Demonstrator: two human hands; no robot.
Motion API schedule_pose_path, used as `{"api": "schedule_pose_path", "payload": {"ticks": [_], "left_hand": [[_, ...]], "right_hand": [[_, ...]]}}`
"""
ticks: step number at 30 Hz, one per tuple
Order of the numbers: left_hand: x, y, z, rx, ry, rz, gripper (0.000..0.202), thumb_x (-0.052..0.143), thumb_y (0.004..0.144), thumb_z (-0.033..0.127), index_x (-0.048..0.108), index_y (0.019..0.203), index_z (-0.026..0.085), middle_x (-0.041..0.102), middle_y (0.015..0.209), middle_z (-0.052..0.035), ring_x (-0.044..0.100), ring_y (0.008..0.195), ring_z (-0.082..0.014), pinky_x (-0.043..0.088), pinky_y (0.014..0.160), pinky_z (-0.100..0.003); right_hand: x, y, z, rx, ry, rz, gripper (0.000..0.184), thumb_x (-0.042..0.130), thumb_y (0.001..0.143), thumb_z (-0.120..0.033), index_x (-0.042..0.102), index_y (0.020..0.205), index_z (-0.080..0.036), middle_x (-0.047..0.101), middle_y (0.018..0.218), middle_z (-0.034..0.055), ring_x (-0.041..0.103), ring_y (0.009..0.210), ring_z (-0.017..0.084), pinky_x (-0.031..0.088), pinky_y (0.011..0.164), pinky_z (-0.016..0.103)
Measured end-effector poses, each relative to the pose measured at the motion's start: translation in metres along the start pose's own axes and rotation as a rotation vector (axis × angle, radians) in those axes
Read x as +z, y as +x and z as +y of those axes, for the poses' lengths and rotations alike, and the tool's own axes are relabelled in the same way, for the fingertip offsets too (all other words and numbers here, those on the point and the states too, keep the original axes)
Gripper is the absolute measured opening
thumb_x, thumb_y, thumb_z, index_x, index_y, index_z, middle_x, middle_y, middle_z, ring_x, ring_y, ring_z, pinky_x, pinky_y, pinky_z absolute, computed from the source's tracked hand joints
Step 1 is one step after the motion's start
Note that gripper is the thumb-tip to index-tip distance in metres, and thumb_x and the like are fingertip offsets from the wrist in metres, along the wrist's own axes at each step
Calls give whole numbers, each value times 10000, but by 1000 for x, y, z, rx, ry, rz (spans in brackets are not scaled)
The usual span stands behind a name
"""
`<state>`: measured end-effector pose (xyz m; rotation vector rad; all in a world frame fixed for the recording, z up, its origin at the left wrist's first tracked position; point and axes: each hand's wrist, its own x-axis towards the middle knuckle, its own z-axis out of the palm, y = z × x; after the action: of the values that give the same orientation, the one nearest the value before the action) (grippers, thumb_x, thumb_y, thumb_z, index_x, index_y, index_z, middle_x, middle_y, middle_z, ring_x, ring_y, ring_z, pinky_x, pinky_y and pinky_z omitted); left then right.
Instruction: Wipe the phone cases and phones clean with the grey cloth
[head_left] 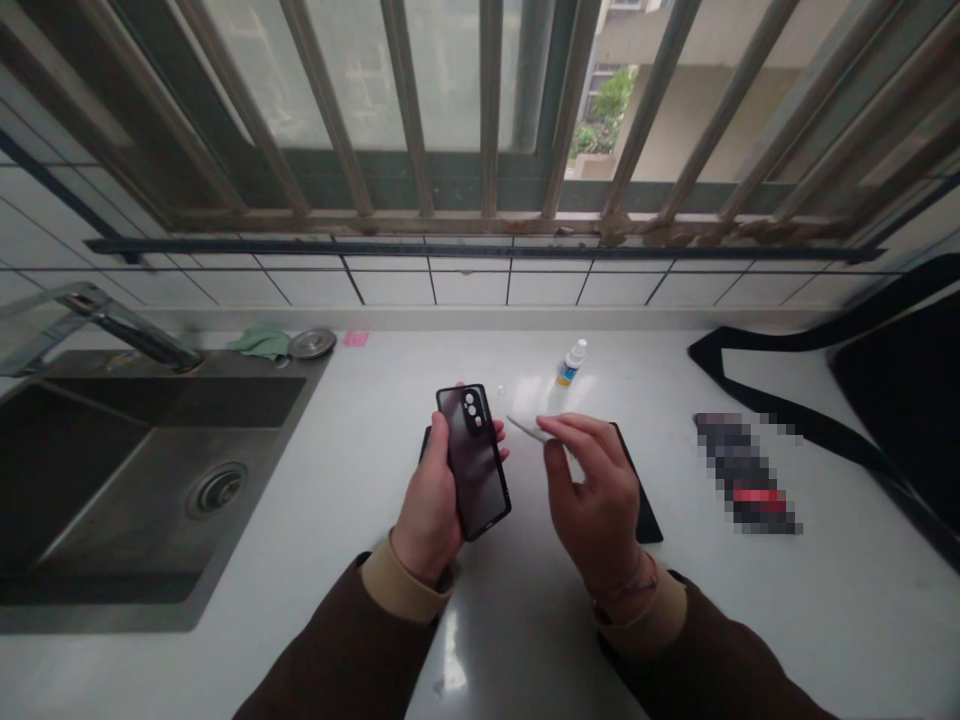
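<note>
My left hand point(431, 500) is closed around a phone case point(480, 470) with a black rim, a smoky see-through back and a camera cutout near its top. It is held upright and slightly tilted above the counter; I cannot tell whether a phone sits inside. Between the thumb and fingers of my right hand point(596, 490) is a thin white piece point(527, 429), its tip pointing toward the case but apart from it. Its material is not clear. Partly hidden under the right hand lies a flat black object point(648, 505). A small white-capped bottle point(571, 363) stands behind the hands.
A steel sink point(187, 420) with a faucet point(127, 325) takes up the left. By its back edge are a green cloth point(262, 343), a round metal lid point(312, 344) and a pink slip point(355, 339). A black strap point(787, 425) and a blurred-out item point(746, 475) lie on the right.
</note>
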<state>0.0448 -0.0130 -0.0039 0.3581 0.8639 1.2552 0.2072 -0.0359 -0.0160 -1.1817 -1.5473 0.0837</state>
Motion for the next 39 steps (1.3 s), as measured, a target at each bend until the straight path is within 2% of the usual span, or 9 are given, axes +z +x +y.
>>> {"api": "schedule_pose_path", "payload": {"ticks": [4,7,13,17,20,25,29,32,39], "left_hand": [[4,-6,-8,-5,-111,-55,484,447,1151,513,618,1564,327,827,1168,-72,799,1006,-187,628,963,-309],[3,-5,-7,14,-120,-30,502,410,1154,537,686,1483,278,829,1068,-77,792,940,-181,630,910,-286],[-3,3,0,18,-51,96,595,430,1129,602,794,1187,134,826,1024,-121,785,864,-200,643,818,-297],[0,1,-4,15,13,108,521,474,1130,561,703,1436,206,834,1048,-105,799,907,-201,643,869,-312],[0,-2,-10,70,47,32,542,528,1114,556,578,1589,298,831,1106,-89,798,986,-211,634,937,-334],[-5,0,-20,79,-73,-79,467,600,1102,484,622,1546,341,781,1333,-73,736,1237,-187,548,1109,-299],[-5,3,-18,70,-55,-53,542,525,1110,577,624,1545,268,814,1171,-94,785,1043,-205,608,1002,-336],[-6,4,-12,211,-9,37,561,507,1106,606,576,1588,328,822,1135,-70,791,1003,-200,627,921,-312],[-15,-1,-11,427,71,-34,535,506,1117,554,496,1633,416,771,1348,-56,734,1250,-183,527,1153,-317]], "right_hand": [[12,-9,2,-263,-20,-338,355,631,1050,-91,738,1347,-254,789,1351,88,683,1286,310,596,1119,539],[19,-13,1,-279,-4,-435,338,590,1063,-74,745,1320,-228,778,1398,91,688,1299,302,596,1129,519],[16,-8,4,137,169,-331,175,625,1079,-208,792,1127,-221,836,1088,88,780,1003,246,658,892,413],[4,1,16,434,85,-76,226,627,1090,-348,796,1090,-198,836,956,84,795,837,245,661,733,390],[1,2,14,216,29,25,207,635,1081,-255,779,1228,-235,836,1146,95,803,1049,266,676,930,467],[16,-9,5,-235,75,-366,356,557,1070,-69,727,1346,-218,779,1392,120,718,1359,256,620,1168,479],[24,-15,2,-274,-27,-472,325,504,1082,-65,711,1313,-159,767,1395,169,711,1369,283,613,1183,486],[23,-17,-4,-297,-47,-549,299,471,1079,-56,714,1234,-136,812,1211,169,770,1192,293,647,1102,476],[17,-18,-16,-149,19,-617,221,476,1084,-117,679,1037,-190,750,895,96,708,851,261,623,781,387]]}}
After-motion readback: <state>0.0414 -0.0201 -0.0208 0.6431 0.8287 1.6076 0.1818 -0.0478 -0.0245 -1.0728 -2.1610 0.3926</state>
